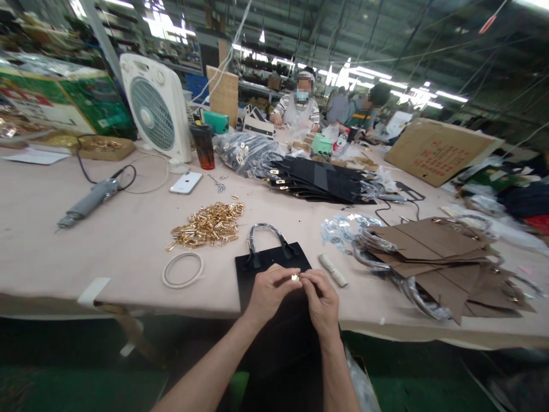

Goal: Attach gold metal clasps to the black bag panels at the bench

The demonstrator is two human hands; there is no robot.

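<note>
Between the fingertips of both hands is a small shiny gold metal fitting [295, 278]; its exact shape is too small to make out. My left hand [270, 289] pinches it from the left, and my right hand [319, 294] pinches it from the right. Under both hands lies a black handbag panel [246, 280] with a plastic-wrapped handle [262, 229] at its top, partly over the table edge. To the left is a heap of gold metal fittings [210, 224], and in front of it a roll of tape [183, 270]. A rolled greyish strip [333, 270] lies right of the panel.
Brown bag panels [433, 246] are stacked at right, beside bluish clear pieces [343, 229]. Black panels [321, 177] lie behind. An electric screwdriver [88, 203], a phone [186, 183], a tumbler [202, 146] and a fan [154, 109] are at left. A co-worker [295, 109] sits opposite.
</note>
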